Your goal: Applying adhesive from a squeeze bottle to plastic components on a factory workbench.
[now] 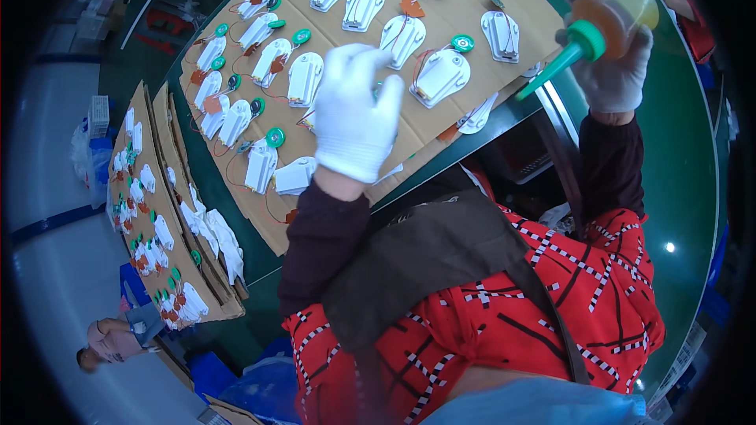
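Observation:
My right hand, in a white knit glove, grips a squeeze bottle of translucent yellow plastic with amber contents. Its long green nozzle slants down to the left, over the edge of the cardboard sheet. My left hand, gloved too and slightly blurred, hovers above the sheet with thumb and fingers apart; some fingertips curl out of sight. Rows of white plastic housings lie around it, with thin red wires, orange-brown pieces and round green parts. What lies directly under the left hand is hidden.
The sheet rests on a green table. At left, another cardboard sheet carries more housings, with white gloves beside it. A person is at the lower left; another person's red sleeve shows at the upper right.

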Available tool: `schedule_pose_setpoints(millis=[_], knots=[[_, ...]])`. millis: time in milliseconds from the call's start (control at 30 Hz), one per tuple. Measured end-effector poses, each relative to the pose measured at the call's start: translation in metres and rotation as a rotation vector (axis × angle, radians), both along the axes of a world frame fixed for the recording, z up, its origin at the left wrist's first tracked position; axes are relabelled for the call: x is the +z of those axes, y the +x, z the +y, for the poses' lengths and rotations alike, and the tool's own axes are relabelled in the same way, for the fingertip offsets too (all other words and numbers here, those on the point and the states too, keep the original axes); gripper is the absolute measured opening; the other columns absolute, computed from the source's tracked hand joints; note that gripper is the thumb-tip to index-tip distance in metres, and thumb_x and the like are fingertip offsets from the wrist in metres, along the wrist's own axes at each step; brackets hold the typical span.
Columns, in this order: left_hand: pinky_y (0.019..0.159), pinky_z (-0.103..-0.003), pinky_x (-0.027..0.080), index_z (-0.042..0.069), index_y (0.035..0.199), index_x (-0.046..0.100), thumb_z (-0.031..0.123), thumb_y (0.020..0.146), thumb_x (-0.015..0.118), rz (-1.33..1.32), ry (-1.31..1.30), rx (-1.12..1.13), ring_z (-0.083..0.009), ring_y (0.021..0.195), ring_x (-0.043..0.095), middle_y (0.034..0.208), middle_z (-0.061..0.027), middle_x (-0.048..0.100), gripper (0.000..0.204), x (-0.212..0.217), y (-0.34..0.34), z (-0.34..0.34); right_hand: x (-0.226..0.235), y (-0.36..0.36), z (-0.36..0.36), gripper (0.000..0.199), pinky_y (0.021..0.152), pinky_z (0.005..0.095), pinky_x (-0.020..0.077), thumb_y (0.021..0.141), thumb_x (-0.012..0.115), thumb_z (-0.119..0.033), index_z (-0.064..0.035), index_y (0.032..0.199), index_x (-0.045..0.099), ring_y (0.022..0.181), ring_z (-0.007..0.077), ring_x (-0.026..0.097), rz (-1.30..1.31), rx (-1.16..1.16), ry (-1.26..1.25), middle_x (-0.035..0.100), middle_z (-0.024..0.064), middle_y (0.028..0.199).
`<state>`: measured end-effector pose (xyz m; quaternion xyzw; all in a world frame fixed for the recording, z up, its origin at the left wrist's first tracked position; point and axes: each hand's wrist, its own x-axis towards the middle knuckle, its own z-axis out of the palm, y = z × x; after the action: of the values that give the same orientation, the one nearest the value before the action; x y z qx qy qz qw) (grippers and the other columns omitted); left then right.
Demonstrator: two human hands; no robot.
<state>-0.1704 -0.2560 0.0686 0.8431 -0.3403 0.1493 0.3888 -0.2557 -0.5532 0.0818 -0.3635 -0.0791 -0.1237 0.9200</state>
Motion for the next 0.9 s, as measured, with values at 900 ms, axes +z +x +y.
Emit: schedule_pose_setpoints(millis=[900], knots=[[0.064, -0.038, 0.048, 0.012, 0.082, 0.069, 0.019, 0.068, 0.06, -0.121, 0.785, -0.109, -0.0249, 0.077, 0.064, 0.081, -0.0076, 0.066, 0.018, -0.034, 0.066, -0.069, -0.039, 0.028, -0.059, 0.06, 0.108, 0.0328, 0.0192, 0.094, 0.032, -0.042, -0.0003, 0.136, 0.024, 0.131, 0.021, 0.026, -0.174, 0.523, -0.066, 0.026, 0.0102, 0.142]])
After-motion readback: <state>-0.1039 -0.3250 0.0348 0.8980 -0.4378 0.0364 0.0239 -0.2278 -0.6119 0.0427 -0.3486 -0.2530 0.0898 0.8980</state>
